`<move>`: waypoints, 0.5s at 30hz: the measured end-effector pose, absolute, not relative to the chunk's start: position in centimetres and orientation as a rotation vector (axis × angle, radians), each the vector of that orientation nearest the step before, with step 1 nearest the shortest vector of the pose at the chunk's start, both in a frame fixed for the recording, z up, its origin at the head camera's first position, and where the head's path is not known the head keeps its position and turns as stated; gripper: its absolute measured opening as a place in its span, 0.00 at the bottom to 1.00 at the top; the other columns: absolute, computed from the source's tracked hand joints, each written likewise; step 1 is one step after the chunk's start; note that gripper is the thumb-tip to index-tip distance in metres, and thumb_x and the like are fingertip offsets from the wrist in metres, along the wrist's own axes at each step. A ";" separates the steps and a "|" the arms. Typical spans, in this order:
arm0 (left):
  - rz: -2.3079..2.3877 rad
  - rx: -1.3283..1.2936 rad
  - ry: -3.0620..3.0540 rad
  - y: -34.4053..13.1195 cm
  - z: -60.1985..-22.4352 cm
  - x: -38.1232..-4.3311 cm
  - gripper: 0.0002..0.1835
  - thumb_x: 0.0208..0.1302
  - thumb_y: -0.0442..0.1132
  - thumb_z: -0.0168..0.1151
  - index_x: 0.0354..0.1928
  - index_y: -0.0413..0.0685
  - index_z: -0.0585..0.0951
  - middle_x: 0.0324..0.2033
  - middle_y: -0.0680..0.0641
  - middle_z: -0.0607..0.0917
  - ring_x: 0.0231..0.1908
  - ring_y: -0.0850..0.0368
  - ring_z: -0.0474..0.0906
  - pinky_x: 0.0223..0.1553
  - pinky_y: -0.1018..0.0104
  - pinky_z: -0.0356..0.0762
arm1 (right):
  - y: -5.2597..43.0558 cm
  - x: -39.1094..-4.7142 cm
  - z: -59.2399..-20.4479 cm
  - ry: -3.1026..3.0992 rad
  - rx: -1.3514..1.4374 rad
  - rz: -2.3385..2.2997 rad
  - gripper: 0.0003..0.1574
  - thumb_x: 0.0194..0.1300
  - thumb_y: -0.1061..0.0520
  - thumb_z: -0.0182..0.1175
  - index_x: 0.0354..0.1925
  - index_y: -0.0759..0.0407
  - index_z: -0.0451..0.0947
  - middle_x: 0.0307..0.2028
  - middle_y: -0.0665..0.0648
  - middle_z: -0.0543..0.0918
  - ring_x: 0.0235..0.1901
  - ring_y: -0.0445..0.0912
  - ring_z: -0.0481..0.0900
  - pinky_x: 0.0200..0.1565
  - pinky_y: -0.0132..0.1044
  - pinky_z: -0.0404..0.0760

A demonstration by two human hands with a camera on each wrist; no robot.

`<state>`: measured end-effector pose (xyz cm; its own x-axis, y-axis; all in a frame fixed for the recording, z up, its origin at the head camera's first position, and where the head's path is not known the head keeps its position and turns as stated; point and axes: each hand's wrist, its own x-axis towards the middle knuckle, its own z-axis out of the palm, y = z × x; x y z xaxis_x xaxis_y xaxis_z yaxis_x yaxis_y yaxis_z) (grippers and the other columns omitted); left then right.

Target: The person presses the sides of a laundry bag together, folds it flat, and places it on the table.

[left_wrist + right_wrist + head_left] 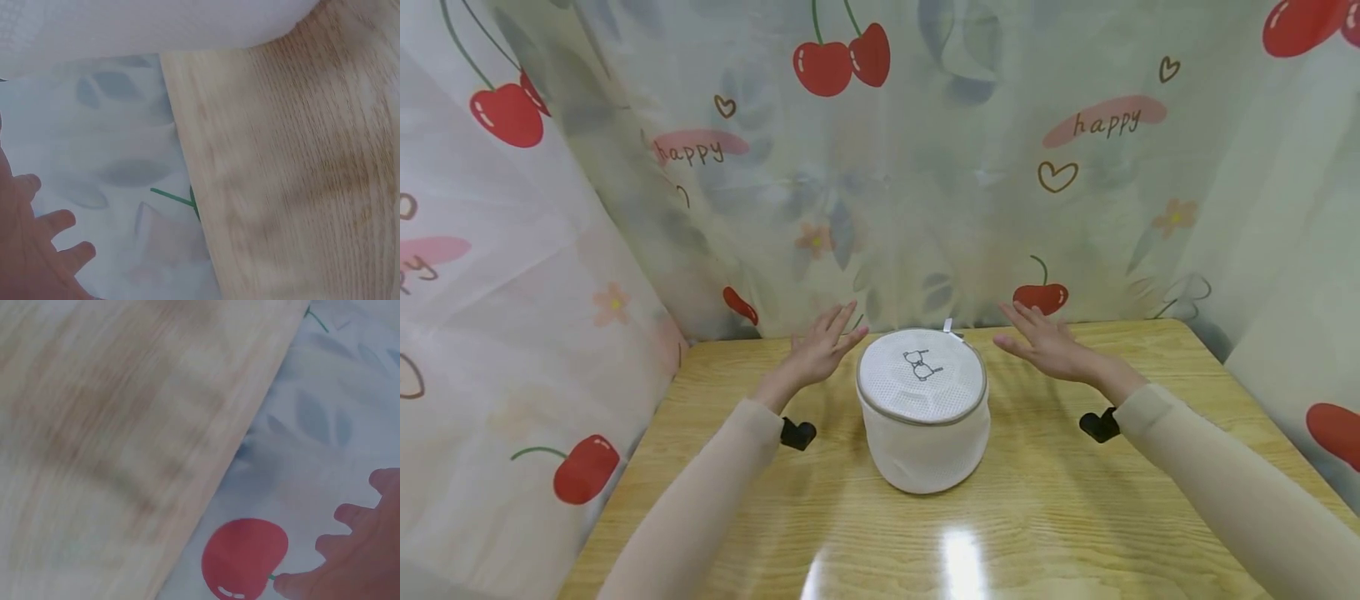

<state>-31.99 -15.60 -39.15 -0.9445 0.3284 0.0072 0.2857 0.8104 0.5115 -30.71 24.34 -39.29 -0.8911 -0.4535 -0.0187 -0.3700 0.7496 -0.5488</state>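
Note:
A white mesh laundry bag (925, 454), round like a drum, stands upright on the wooden table. Its flat lid (887, 367) bears a small glasses-like drawing, and a grey zip runs round the rim with a white pull tab (948, 326) at the back. To the left of the bag, my left hand (822, 348) is held up with fingers spread, touching nothing. My right hand (1051, 342) mirrors it on the other side, fingers straight, apart from the bag. The bag's white side (187, 25) fills the top of the left wrist view.
The wooden table (1022, 517) reaches back to a curtain (887, 192) printed with cherries, hearts and "happy", which also hangs at both sides. A black wrist device (797, 434) is on my left wrist, another black device (1100, 425) on my right.

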 end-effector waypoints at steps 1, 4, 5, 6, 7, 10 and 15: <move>0.829 0.505 2.897 -15.7 -39.1 -31.9 0.40 0.72 0.70 0.33 0.79 0.65 0.42 0.77 0.45 0.43 0.75 0.40 0.39 0.63 0.24 0.34 | 24.3 -30.5 -39.2 2.771 -0.652 -0.851 0.47 0.74 0.30 0.41 0.79 0.42 0.34 0.78 0.58 0.35 0.74 0.61 0.24 0.63 0.74 0.29; 0.932 0.542 2.835 -15.9 -39.1 -31.6 0.38 0.73 0.68 0.32 0.79 0.64 0.42 0.77 0.43 0.45 0.75 0.39 0.41 0.65 0.26 0.37 | 24.3 -30.1 -39.5 2.693 -0.629 -0.922 0.46 0.74 0.30 0.41 0.78 0.37 0.32 0.78 0.53 0.32 0.75 0.59 0.23 0.63 0.74 0.31; 0.963 0.555 2.814 -16.0 -39.1 -31.5 0.38 0.74 0.68 0.32 0.79 0.64 0.41 0.77 0.42 0.45 0.75 0.39 0.41 0.65 0.27 0.38 | 24.3 -30.0 -39.6 2.673 -0.619 -0.947 0.46 0.74 0.30 0.41 0.78 0.35 0.32 0.78 0.51 0.32 0.75 0.57 0.23 0.64 0.74 0.32; 0.987 0.569 2.794 -16.0 -39.1 -31.5 0.38 0.74 0.67 0.32 0.79 0.63 0.41 0.77 0.41 0.45 0.75 0.39 0.41 0.66 0.28 0.39 | 24.2 -29.9 -39.7 2.648 -0.620 -0.975 0.45 0.74 0.31 0.41 0.78 0.35 0.31 0.78 0.51 0.31 0.75 0.57 0.23 0.63 0.74 0.32; 1.015 0.581 2.774 -16.1 -39.1 -31.4 0.37 0.75 0.66 0.32 0.79 0.62 0.41 0.77 0.41 0.45 0.75 0.39 0.40 0.67 0.29 0.39 | 24.2 -29.7 -39.7 2.628 -0.620 -0.998 0.45 0.74 0.31 0.41 0.78 0.34 0.31 0.77 0.50 0.31 0.75 0.57 0.24 0.64 0.74 0.33; 1.086 0.614 2.715 -16.1 -38.9 -31.0 0.37 0.76 0.64 0.33 0.79 0.60 0.41 0.76 0.40 0.44 0.75 0.41 0.38 0.68 0.33 0.41 | 24.1 -29.4 -39.7 2.554 -0.616 -1.081 0.43 0.75 0.32 0.40 0.77 0.30 0.31 0.77 0.48 0.30 0.75 0.56 0.27 0.65 0.73 0.38; 1.159 0.646 2.657 -16.0 -39.0 -30.3 0.36 0.77 0.62 0.32 0.79 0.59 0.40 0.77 0.42 0.42 0.75 0.44 0.33 0.70 0.36 0.37 | 24.0 -28.7 -39.9 2.455 -0.592 -1.160 0.40 0.75 0.32 0.39 0.75 0.23 0.30 0.77 0.43 0.30 0.75 0.55 0.29 0.65 0.73 0.40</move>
<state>-30.27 -16.02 -38.97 -0.8913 0.4531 0.0161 0.3200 0.6037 0.7301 -28.72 24.04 -39.87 -0.8472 -0.5122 -0.1409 -0.2165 0.5752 -0.7888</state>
